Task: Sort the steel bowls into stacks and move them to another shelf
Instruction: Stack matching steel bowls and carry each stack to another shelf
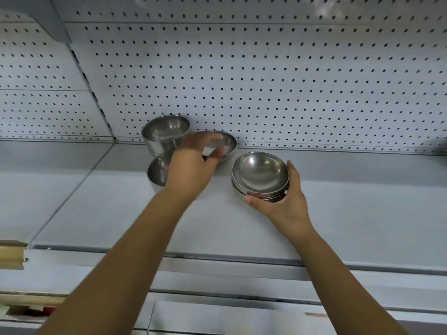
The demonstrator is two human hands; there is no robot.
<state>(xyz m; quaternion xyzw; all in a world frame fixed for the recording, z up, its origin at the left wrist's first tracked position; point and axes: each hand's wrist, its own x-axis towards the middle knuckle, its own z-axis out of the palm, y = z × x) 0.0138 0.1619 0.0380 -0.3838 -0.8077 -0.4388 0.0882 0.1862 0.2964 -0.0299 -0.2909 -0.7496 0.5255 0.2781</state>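
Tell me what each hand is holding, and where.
Right hand grips the stack of shallow bowls by its outer wall. Left hand is at the rear bowl's near rim; blurred, grip cannot be told.

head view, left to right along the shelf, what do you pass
deep bowl stack → left hand → low bowl stack → right hand

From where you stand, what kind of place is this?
Likely a shop or stockroom: a grey metal shelf, a perforated back panel behind it, and plain steel bowls standing on the shelf, some stacked.
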